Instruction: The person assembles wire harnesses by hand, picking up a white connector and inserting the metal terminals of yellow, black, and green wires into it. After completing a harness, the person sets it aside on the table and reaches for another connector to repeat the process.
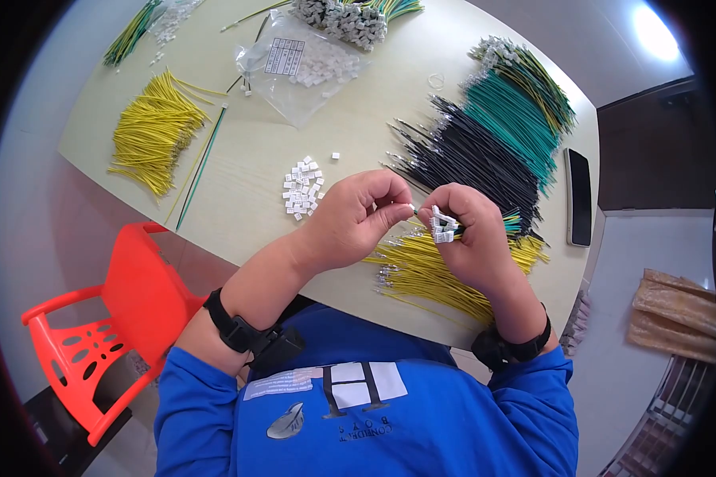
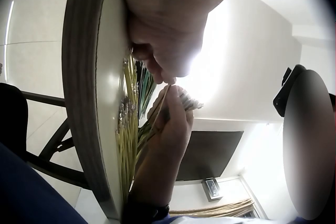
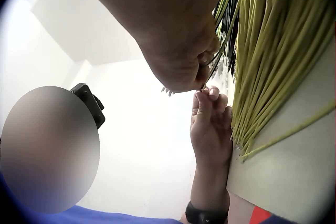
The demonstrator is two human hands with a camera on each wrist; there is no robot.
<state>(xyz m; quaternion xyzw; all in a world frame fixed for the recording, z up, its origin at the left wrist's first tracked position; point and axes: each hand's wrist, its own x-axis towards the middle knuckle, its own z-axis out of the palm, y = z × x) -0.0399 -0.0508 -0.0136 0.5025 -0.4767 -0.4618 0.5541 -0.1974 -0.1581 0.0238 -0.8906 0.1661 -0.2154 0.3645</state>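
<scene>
My left hand [image 1: 358, 219] pinches a small white plastic connector [image 1: 412, 207] between thumb and index finger; in the left wrist view it is mostly hidden by the fingertips. Facing it, my right hand [image 1: 476, 238] holds a bundle of wires with several white connectors [image 1: 443, 226] on their ends, bunched at the thumb. The right thumb and index finger pinch a thin wire [image 3: 214, 65] close to the left fingertips. Both hands are just above yellow wires [image 1: 437, 274] near the table's front edge. Loose white connectors [image 1: 302, 188] lie in a pile left of the left hand.
Black wires [image 1: 469, 163] and green wires [image 1: 513, 115] lie in bundles beyond the right hand, with a phone [image 1: 578, 197] at the right edge. Another yellow bundle [image 1: 155, 131] is at left. A clear bag [image 1: 302, 67] of connectors lies farther back. A red chair [image 1: 143, 294] stands at left.
</scene>
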